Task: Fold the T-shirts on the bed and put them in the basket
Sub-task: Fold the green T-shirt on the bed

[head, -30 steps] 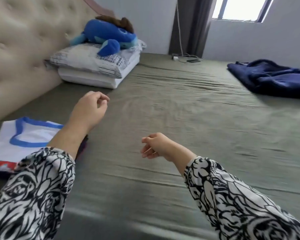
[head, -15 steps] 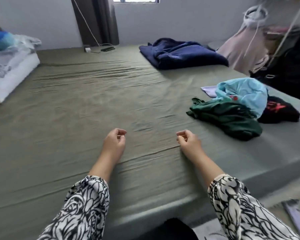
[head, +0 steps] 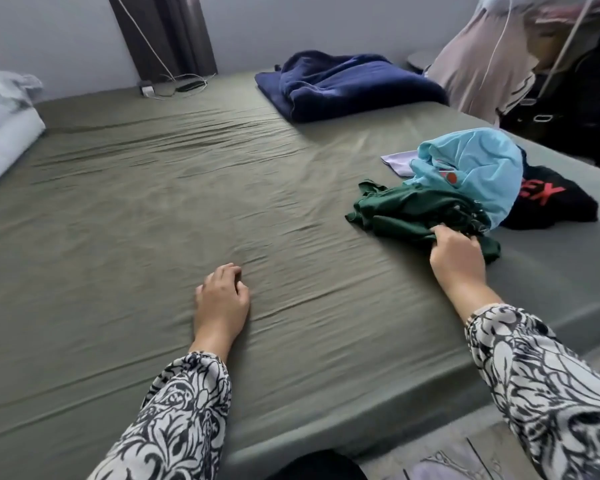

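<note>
My right hand (head: 459, 259) pinches the crumpled dark green T-shirt (head: 413, 213) to pull it from the pile, while my left hand (head: 222, 299) rests loosely curled on the olive bed sheet (head: 153, 188), holding nothing.

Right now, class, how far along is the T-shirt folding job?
Done: nothing visibly folded; no basket in view. In hand: right hand reaches onto the green T-shirt; left hand rests on the bed. Left: light blue T-shirt and black T-shirt, still crumpled.

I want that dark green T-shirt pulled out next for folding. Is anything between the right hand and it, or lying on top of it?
Nothing visible: the right hand already touches the crumpled dark green T-shirt. The light blue T-shirt overlaps its far edge.
</note>
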